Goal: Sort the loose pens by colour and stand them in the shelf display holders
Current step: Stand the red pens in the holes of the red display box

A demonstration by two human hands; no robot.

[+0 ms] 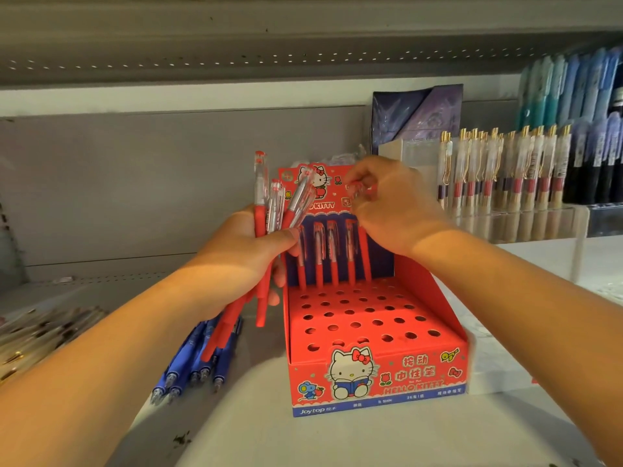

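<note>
The left hand (pixel 249 254) is clenched round a bunch of red pens (pixel 259 224), clear clicker ends up and red barrels hanging below the fist. It works as a magazine: the stock is already sorted to 1 colour and sits just beside the holder, so the other hand need only travel a short way for each pen.

The right hand (pixel 391 203) is over the back row of the red Hello Kitty display holder (pixel 371 369). Its fingers (pixel 362 210) pinch the top of a single red pen (pixel 364 254), whose barrel runs down to the rightmost filled hole. Holding it by the top keeps the tip free to find the hole and keeps the knuckles off the neighbours. Whether the pen is fully seated I cannot tell.

4 more red pens (pixel 318 257) stand in that row to its left, upright and leaning slightly against the blue backboard. Filling from the back is sensible, I think, since later pens then go in front without reaching over standing ones. The rows of holes nearer the camera are open.

Blue pens (pixel 199 358) lie in a loose heap on the shelf (pixel 303 439) under the left wrist, set apart, presumably for another holder. A further pile of loose pens (pixel 40 332) lies at the far left. To the right, gold-clipped pens (pixel 499 170) stand in a clear acrylic rack (pixel 573 224).
</note>
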